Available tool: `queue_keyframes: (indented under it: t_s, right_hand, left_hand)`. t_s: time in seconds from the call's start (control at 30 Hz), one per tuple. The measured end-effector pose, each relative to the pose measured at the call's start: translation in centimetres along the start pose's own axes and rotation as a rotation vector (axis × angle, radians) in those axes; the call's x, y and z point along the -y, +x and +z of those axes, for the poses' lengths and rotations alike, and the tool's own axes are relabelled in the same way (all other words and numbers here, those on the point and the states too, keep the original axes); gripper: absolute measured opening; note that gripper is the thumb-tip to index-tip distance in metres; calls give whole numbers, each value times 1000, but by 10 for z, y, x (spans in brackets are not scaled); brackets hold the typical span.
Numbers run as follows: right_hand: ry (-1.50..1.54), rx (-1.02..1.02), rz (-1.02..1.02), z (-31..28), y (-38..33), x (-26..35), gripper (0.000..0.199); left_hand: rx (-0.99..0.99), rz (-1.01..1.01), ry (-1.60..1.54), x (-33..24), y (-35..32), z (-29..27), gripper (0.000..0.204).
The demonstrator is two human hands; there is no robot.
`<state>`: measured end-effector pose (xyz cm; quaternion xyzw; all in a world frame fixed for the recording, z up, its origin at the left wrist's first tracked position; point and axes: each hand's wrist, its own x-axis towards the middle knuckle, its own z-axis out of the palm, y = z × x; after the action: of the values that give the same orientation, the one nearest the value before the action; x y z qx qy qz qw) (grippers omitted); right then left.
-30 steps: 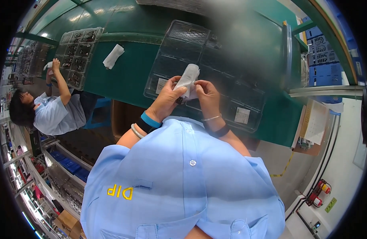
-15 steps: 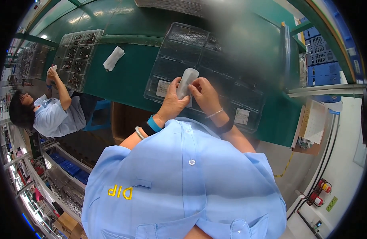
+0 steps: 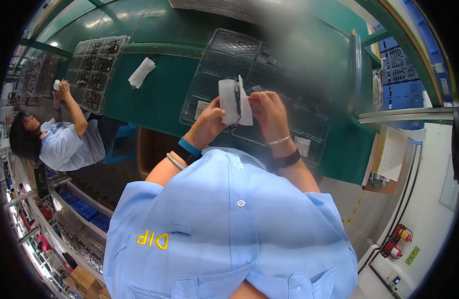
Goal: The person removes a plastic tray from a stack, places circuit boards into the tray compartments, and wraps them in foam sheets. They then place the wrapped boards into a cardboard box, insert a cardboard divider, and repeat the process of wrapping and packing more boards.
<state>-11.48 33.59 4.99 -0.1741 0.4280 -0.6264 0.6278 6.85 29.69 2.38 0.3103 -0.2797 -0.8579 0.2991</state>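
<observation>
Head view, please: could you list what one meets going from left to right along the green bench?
Co-worker's raised hand → clear tray of dark parts → loose white cloth → left hand → white cloth with a dark part → right hand → blue crates.

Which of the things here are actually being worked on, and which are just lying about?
In hand:
- white cloth, held by left hand and right hand
- small dark part wrapped in it
- clear compartment tray beneath the hands

Lying about:
- second white cloth on the green table
- blue crates
</observation>
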Motion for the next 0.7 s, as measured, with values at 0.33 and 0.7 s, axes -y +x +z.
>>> queue_keyframes:
  t_s: [0.33,0.7]
  right_hand:
    - [-13,76,-87,21,-5,44,15]
    - [10,145,-294,60,-9,84,11]
  left_hand:
    - [50,-14,-164,0,31,-13,63]
    - [54,-59,-122,6,47,-35,62]
